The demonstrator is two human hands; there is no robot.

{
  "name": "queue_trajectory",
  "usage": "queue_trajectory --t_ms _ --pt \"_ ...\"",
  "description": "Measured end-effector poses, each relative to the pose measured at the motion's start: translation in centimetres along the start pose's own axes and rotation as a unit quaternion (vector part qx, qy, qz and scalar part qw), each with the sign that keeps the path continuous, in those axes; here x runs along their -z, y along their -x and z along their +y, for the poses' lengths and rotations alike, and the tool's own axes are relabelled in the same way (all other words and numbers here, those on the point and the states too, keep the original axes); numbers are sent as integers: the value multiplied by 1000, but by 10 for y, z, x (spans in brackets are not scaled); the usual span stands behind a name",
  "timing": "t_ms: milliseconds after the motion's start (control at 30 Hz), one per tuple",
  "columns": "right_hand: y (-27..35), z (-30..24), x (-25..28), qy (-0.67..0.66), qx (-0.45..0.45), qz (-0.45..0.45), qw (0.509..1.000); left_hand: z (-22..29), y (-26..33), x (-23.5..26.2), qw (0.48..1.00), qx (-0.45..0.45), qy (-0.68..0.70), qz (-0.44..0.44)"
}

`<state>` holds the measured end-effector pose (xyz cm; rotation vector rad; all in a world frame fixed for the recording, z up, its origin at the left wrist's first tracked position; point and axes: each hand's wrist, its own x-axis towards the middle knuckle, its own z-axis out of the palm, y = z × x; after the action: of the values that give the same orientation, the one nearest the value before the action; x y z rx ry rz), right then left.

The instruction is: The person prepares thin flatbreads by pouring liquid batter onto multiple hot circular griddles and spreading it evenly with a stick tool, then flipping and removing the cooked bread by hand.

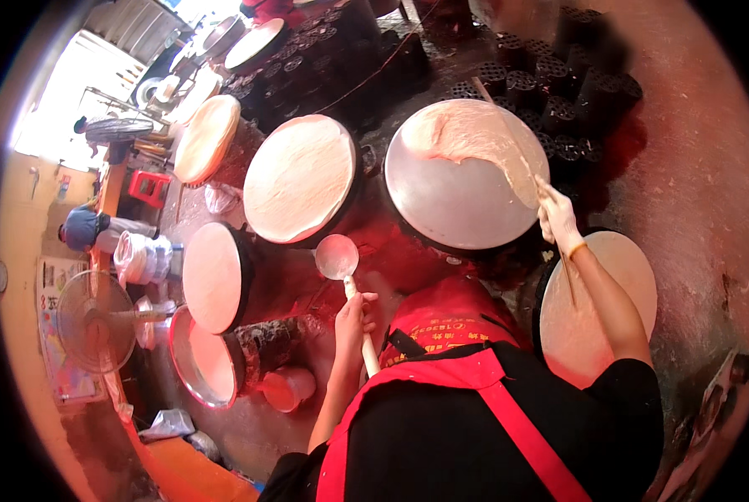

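My left hand is closed round the pale handle of a ladle, whose round bowl points away from me. The bowl is over the floor, between two griddles. My right hand, in a whitish glove, grips a long thin wooden stick at the right edge of a large round griddle. The stick slants across that griddle's right side. Pale batter covers the griddle's far part in a curved band reaching down the right side; bare grey metal shows on the near part.
Left of it stands a batter-covered griddle; another coated griddle is under my right forearm. A bowl of pinkish batter and a red pail stand at lower left. Black perforated coal cylinders are stacked behind. A person is far left.
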<state>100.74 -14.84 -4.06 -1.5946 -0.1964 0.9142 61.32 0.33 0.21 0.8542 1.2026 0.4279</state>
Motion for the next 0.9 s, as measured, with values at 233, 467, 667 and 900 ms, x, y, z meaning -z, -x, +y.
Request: queue_trajectory --t_ms 233,467,667,900 --pt "7 2 3 16 -115 -244 963 -6 18 5 999 25 24 16" --pt "-34 4 -4 41 -23 -174 984 -8 27 7 998 65 -12 14" --pt "68 57 12 -37 -93 -221 970 20 12 4 994 71 -38 -80" --pt "103 66 -70 -135 -55 96 985 57 -43 30 967 47 -145 -204"
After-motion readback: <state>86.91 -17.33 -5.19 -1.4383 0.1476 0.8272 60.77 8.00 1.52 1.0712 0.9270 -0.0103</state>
